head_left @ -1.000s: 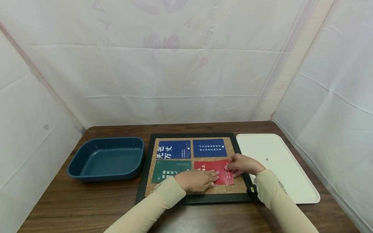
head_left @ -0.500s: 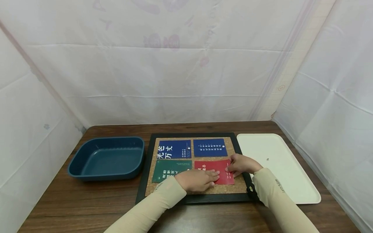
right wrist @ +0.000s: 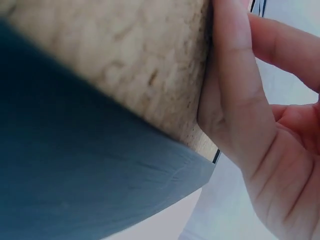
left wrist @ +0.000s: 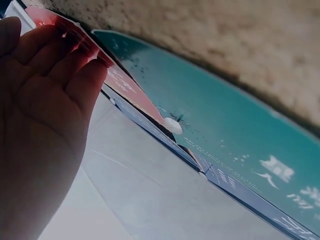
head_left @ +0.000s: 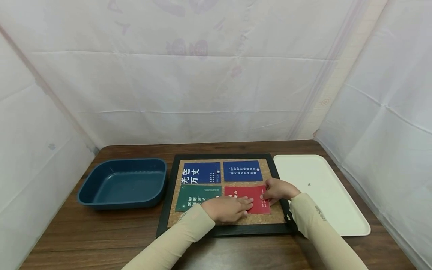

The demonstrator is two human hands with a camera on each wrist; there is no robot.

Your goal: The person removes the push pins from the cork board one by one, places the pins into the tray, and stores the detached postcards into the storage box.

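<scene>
My left hand (head_left: pixel 227 209) lies with its fingers out over the red card (head_left: pixel 260 206), fingertips on the card's face; the left wrist view shows the fingers nearly straight against the red. At the card's right edge is my right hand (head_left: pixel 280 189), its fingers bent and their tips on the card; I cannot tell whether they pinch anything there. In the right wrist view, its fingers (right wrist: pixel 240 90) rest close against the cork (right wrist: pixel 150 70). Left of the red card lies a green card (head_left: pixel 199 192), partly behind my left hand, with a small white round piece (left wrist: pixel 173 125) at its edge.
Two blue cards (head_left: pixel 206 178) (head_left: pixel 243 174) lie in the upper row of the black-framed cork board (head_left: pixel 222 156). A deep teal tray (head_left: pixel 123 185) stands left of the board, and a flat cream tray (head_left: pixel 324 191) sits to the right, on the brown wooden table (head_left: pixel 101 240).
My right wrist and sleeve have shifted slightly left while the fingertips keep their place at the red card's edge. My left hand and the cards stay put.
</scene>
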